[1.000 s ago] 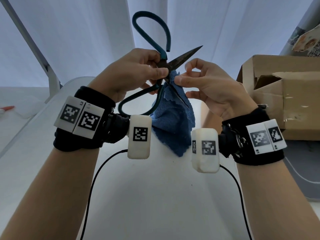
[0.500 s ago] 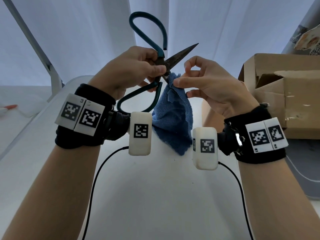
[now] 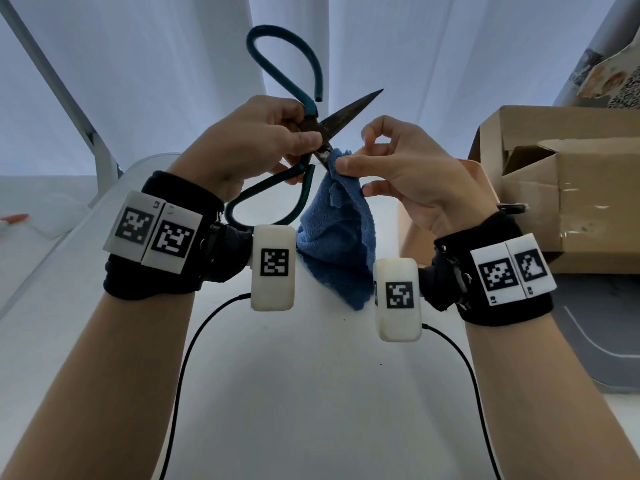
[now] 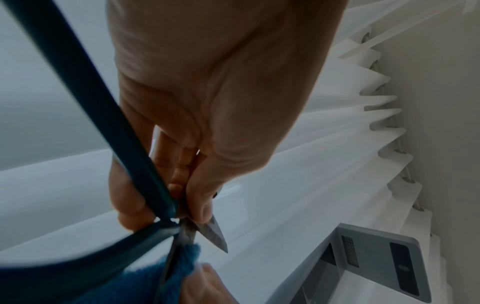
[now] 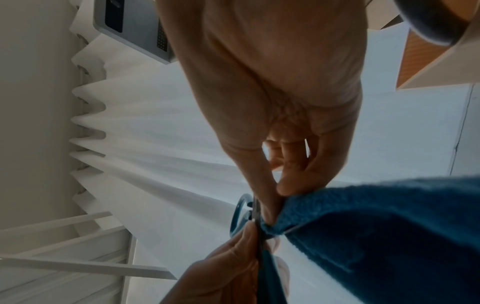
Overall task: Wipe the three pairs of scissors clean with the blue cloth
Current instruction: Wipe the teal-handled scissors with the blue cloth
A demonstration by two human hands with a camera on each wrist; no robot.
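the left hand (image 3: 249, 143) holds a big pair of scissors with dark metal blades and teal loop handles (image 3: 313, 129) up in the air over the white desk (image 3: 311, 393). its grip is closed on the scissors right where the two blades cross, thumb on one side and fingers on the other. the blades are spread apart. one blade points up and to the right. the other blade points down into the fuzzy blue cloth (image 3: 341, 244).

the right hand (image 3: 408, 168) pinches the top of the blue cloth with thumb and finger, so its grip is closed on the cloth. the cloth is wrapped round the lower blade and the rest hangs down between the two wrists.

a brown cardboard box (image 3: 561, 188) sits off to the right. white curtains (image 3: 156, 64) hang behind.
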